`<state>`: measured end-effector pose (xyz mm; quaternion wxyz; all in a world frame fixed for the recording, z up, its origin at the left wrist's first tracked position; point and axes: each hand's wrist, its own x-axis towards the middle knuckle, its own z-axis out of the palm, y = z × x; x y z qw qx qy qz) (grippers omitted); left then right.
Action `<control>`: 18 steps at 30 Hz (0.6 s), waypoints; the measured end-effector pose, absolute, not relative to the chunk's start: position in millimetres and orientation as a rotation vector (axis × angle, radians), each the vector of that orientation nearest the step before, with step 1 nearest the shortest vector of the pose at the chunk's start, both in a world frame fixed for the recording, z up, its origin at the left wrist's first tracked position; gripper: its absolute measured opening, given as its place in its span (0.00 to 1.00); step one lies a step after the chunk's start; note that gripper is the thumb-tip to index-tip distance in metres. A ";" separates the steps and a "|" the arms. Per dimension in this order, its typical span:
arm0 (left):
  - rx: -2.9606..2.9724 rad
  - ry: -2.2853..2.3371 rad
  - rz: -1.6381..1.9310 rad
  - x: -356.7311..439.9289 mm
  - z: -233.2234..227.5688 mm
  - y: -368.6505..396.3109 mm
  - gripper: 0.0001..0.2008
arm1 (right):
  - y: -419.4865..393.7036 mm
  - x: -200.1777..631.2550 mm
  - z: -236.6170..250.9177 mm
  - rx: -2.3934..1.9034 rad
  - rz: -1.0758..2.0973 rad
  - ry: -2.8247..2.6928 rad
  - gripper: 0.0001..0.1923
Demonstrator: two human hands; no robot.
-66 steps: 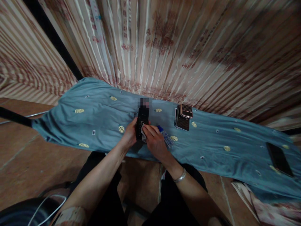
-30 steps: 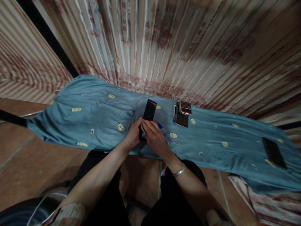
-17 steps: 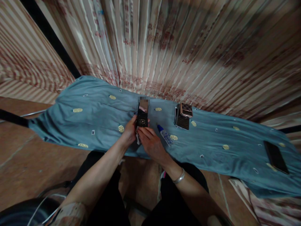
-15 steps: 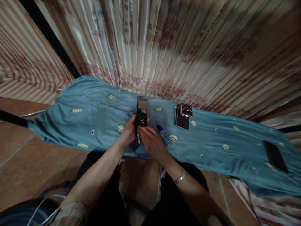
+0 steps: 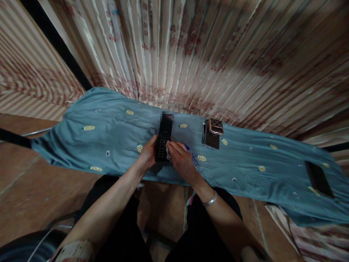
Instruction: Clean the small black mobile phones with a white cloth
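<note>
Gripped upright in the left hand: a black flip phone, opened out, keypad half low and facing the viewer, screen half rising toward the curtain, thumb and fingers wrapped round the lower left edge. Pinched between the fingers of the right hand: a small pale cloth, pressed against the right edge of the keypad half; closed around the cloth, touching the phone. Held just above the near edge of a blue sheet patterned with yellow ovals, spread over a low surface.

Partly hidden under the right hand: a small clear bottle with a blue end, lying flat on the sheet, cap side toward the phone. Farther right, well apart from the hands: a boxy dark checkered case with a lighter checkered top, standing on the sheet. At the far right end of the sheet: a flat dark phone, lying untouched. On the right wrist: a silver bangle. Behind everything: a striped curtain with red floral print. Below: brown tiled floor.

Judged progress: wiping of the flip phone under way, cloth at work on the keypad side; cleanliness of the surfaces not readable at this size, so share done versus left not determinable. Checkered case and flat phone apparently not yet handled
</note>
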<state>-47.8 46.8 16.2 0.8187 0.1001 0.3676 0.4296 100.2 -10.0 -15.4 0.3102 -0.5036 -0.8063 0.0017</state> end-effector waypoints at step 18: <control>0.283 0.808 0.981 -35.8 5.3 35.1 0.11 | -8.5 96.3 -14.5 -1.290 -0.107 -2.171 0.19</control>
